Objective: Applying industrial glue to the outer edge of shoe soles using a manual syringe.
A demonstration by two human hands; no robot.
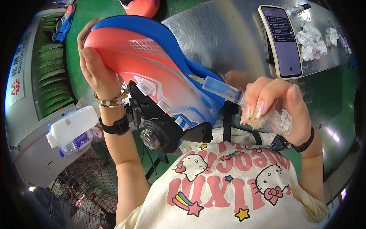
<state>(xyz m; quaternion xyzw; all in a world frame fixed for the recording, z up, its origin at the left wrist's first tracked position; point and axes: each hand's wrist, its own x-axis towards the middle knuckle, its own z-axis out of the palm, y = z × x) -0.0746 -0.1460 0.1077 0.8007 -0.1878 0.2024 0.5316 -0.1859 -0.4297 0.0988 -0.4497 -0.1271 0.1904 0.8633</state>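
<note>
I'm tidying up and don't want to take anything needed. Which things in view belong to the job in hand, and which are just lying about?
In use:
red and blue shoe, in the left hand
syringe, in the right hand
brown lump, also held there

Apparently lying about:
phone
crumpled white paper
white bottle
clear bottle

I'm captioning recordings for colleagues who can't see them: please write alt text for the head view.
A person's left hand grips a red, white and blue shoe while the right hand holds a clear syringe, its yellow tip near the blue sole, contact unclear. The right hand also holds a brownish lump. A phone and crumpled white tissues show at upper right.
</note>
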